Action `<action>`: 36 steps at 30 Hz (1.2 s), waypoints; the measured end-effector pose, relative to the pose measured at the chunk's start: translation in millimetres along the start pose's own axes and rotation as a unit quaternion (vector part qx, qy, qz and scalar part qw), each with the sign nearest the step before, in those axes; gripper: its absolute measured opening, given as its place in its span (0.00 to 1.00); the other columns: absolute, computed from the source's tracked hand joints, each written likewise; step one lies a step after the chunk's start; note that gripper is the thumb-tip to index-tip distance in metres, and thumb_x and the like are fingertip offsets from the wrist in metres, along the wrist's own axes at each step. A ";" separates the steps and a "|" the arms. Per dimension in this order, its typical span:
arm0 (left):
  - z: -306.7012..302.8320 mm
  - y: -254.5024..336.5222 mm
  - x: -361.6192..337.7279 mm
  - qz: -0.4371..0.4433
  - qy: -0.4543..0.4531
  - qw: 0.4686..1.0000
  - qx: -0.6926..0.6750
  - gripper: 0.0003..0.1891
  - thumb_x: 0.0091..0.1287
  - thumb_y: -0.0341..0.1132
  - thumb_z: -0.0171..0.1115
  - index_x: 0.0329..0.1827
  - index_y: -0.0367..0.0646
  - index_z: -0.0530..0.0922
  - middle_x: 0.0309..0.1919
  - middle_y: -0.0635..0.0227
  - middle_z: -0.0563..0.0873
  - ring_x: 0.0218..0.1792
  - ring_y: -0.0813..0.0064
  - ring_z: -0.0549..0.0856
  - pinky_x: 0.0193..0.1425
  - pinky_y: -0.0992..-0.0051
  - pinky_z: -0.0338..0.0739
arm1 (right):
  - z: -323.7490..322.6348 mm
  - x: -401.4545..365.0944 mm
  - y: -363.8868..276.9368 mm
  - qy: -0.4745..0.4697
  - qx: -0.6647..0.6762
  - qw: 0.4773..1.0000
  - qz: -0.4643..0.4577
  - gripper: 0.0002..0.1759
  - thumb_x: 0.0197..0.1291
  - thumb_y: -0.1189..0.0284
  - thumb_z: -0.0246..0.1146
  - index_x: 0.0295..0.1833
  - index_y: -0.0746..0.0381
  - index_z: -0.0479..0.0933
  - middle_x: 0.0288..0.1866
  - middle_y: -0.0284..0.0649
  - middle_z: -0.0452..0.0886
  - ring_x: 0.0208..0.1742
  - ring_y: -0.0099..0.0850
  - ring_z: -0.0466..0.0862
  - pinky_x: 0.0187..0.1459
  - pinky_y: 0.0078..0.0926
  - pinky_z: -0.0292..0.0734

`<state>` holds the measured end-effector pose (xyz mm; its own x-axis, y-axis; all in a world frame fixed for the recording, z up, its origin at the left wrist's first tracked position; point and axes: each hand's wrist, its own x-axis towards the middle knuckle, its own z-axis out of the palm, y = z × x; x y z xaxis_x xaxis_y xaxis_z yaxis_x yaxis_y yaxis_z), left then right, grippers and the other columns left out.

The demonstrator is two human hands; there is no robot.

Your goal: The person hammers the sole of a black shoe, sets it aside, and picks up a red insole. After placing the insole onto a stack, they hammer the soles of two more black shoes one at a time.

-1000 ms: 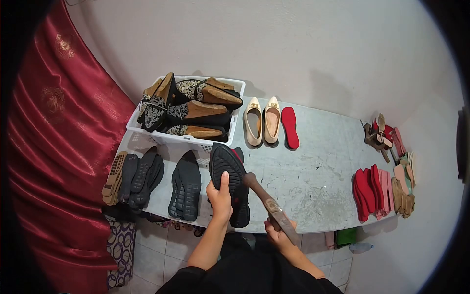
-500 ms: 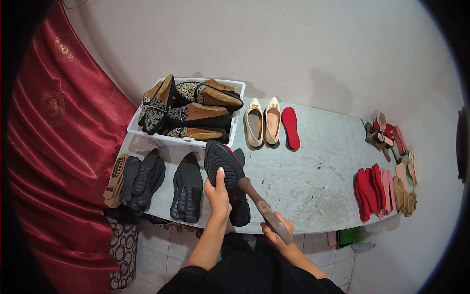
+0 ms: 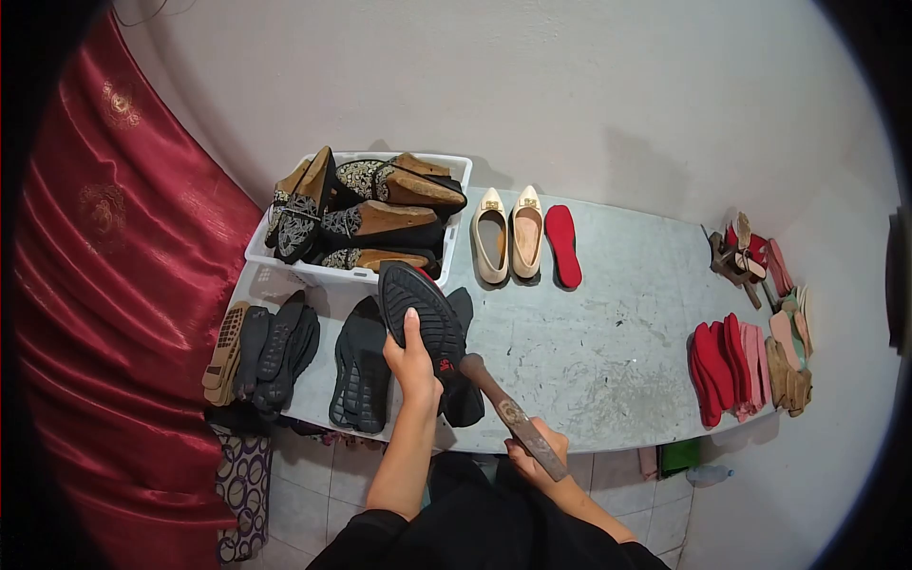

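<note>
My left hand [image 3: 412, 366] grips a black shoe [image 3: 426, 302], its ridged sole turned up and my thumb lying across it. Red marks show on the sole near the heel. In my right hand [image 3: 541, 445] is a hammer [image 3: 506, 407] with a worn brown handle, its rounded end right at the edge of the shoe. Behind the shoe, partly hidden, lies another black sole [image 3: 463, 408] on the table. A stack of black soles [image 3: 359, 370] lies left of my left hand.
A white crate [image 3: 261, 249] holds several black patterned shoes on wooden lasts. Cream flats [image 3: 490, 261] and a red insole [image 3: 563, 249] lie on the table [image 3: 608, 351]. Soles are grouped at left; red insoles [image 3: 708, 375] and tools [image 3: 736, 266] at right.
The shoe in my left hand has shifted slightly left and up, and its heel now shows more of the red marks. The hammer's end has dropped a little lower beside it.
</note>
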<state>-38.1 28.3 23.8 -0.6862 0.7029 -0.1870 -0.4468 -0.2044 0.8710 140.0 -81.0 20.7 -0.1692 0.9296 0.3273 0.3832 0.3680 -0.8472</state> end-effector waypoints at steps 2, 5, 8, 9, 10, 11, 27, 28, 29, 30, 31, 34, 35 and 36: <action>2.2 0.2 1.7 0.018 -0.018 1.000 -0.007 0.16 0.65 0.38 0.57 0.44 0.30 0.76 0.38 0.63 0.81 0.36 0.77 0.80 0.42 0.78 0.76 | 1.0 1.4 2.2 -0.022 -0.064 0.996 0.052 0.10 0.46 0.70 0.66 0.34 0.60 0.75 0.22 0.43 0.78 0.23 0.39 0.81 0.24 0.27 0.73; 10.2 9.3 1.3 0.040 -0.017 0.999 0.026 0.16 0.65 0.38 0.57 0.45 0.30 0.76 0.38 0.63 0.82 0.36 0.76 0.80 0.42 0.77 0.76 | 2.4 -3.5 6.4 -0.005 -0.030 0.998 0.061 0.10 0.47 0.70 0.66 0.34 0.60 0.75 0.22 0.43 0.78 0.23 0.39 0.81 0.24 0.28 0.73; 6.4 13.1 4.9 0.053 0.026 0.998 0.011 0.16 0.66 0.38 0.56 0.44 0.30 0.76 0.37 0.64 0.82 0.36 0.77 0.81 0.41 0.78 0.76 | 3.3 -10.1 6.4 0.002 0.045 0.997 0.058 0.10 0.46 0.71 0.67 0.34 0.60 0.75 0.22 0.42 0.78 0.23 0.38 0.81 0.25 0.27 0.73; 5.5 16.0 6.9 0.053 0.025 0.998 0.012 0.16 0.66 0.38 0.56 0.44 0.30 0.76 0.37 0.64 0.82 0.36 0.77 0.81 0.41 0.78 0.76 | 2.6 -7.9 6.2 0.004 0.045 0.997 0.058 0.10 0.46 0.71 0.67 0.34 0.60 0.75 0.22 0.42 0.78 0.23 0.38 0.81 0.25 0.27 0.73; 6.5 20.0 8.5 0.055 0.011 0.998 -0.003 0.16 0.66 0.38 0.56 0.45 0.30 0.76 0.37 0.64 0.82 0.36 0.76 0.81 0.41 0.78 0.76 | 1.2 -2.7 5.8 -0.023 -0.012 0.998 0.054 0.10 0.45 0.71 0.68 0.34 0.61 0.75 0.22 0.41 0.79 0.23 0.37 0.82 0.25 0.26 0.74; 7.7 22.2 9.1 0.056 -0.002 0.998 -0.018 0.16 0.66 0.38 0.55 0.45 0.30 0.76 0.37 0.64 0.82 0.37 0.76 0.81 0.41 0.78 0.77 | -0.1 0.2 5.2 -0.049 -0.069 0.995 0.050 0.10 0.45 0.72 0.68 0.34 0.61 0.75 0.22 0.39 0.79 0.23 0.35 0.82 0.25 0.26 0.74; -0.6 25.1 30.8 0.044 0.044 0.996 -0.067 0.18 0.66 0.39 0.55 0.47 0.30 0.75 0.42 0.62 0.81 0.40 0.74 0.80 0.46 0.78 0.75 | 2.5 -13.5 12.3 -0.062 -0.012 0.996 0.056 0.10 0.46 0.69 0.67 0.34 0.60 0.77 0.20 0.41 0.78 0.21 0.35 0.81 0.22 0.26 0.72; 1.5 25.5 29.0 0.045 0.042 0.996 -0.067 0.18 0.66 0.39 0.55 0.47 0.30 0.75 0.42 0.62 0.81 0.40 0.74 0.80 0.46 0.78 0.75 | 5.2 -13.1 17.2 -0.069 -0.044 0.996 0.042 0.11 0.47 0.68 0.67 0.35 0.61 0.76 0.20 0.40 0.78 0.20 0.32 0.80 0.23 0.24 0.71; 4.3 26.5 26.3 0.071 0.047 0.995 -0.051 0.17 0.66 0.39 0.56 0.47 0.30 0.75 0.42 0.62 0.81 0.40 0.74 0.80 0.46 0.78 0.75 | 7.6 -12.1 20.2 -0.075 -0.075 0.994 0.027 0.12 0.48 0.68 0.68 0.36 0.62 0.76 0.19 0.38 0.77 0.19 0.29 0.79 0.23 0.22 0.71; 6.1 27.5 26.2 0.099 0.054 0.993 -0.034 0.17 0.66 0.39 0.56 0.46 0.30 0.75 0.42 0.62 0.81 0.40 0.74 0.80 0.45 0.78 0.75 | 6.9 -11.8 18.7 -0.074 -0.074 0.994 0.025 0.12 0.48 0.68 0.68 0.36 0.62 0.76 0.19 0.38 0.77 0.19 0.29 0.79 0.23 0.22 0.71; 5.2 27.6 27.4 0.099 0.056 0.993 -0.032 0.17 0.66 0.39 0.56 0.46 0.30 0.75 0.42 0.62 0.81 0.40 0.74 0.80 0.45 0.78 0.75 | 4.0 -14.7 15.0 -0.070 -0.027 0.996 0.040 0.12 0.48 0.68 0.68 0.36 0.61 0.76 0.19 0.38 0.77 0.19 0.29 0.79 0.23 0.22 0.71; 3.1 24.9 29.7 0.088 0.068 0.993 -0.039 0.17 0.66 0.39 0.55 0.46 0.30 0.75 0.42 0.61 0.80 0.40 0.74 0.80 0.45 0.78 0.75 | 5.3 -15.5 9.0 -0.075 -0.013 0.996 0.056 0.12 0.48 0.68 0.68 0.35 0.61 0.77 0.19 0.38 0.78 0.19 0.29 0.79 0.23 0.21 0.71; 3.7 23.5 30.1 0.094 0.069 0.993 -0.028 0.17 0.66 0.39 0.55 0.47 0.29 0.75 0.42 0.61 0.80 0.40 0.74 0.80 0.46 0.78 0.76 | 5.6 -13.3 8.2 -0.083 -0.050 0.994 0.053 0.11 0.47 0.68 0.69 0.35 0.61 0.77 0.20 0.38 0.78 0.19 0.29 0.79 0.24 0.21 0.71; 4.9 23.4 29.7 0.101 0.070 0.992 -0.018 0.18 0.66 0.39 0.55 0.47 0.29 0.75 0.42 0.61 0.80 0.40 0.74 0.80 0.46 0.78 0.76 | 6.8 -13.9 9.9 -0.079 -0.052 0.994 0.053 0.11 0.47 0.68 0.69 0.35 0.61 0.77 0.20 0.38 0.78 0.19 0.29 0.79 0.24 0.21 0.71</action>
<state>-66.1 47.7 40.9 -0.8358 0.5441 -0.0735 -0.3101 -0.3574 0.8809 140.0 -90.4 4.9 -0.2601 0.9520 0.1615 0.4963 0.2753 -0.8234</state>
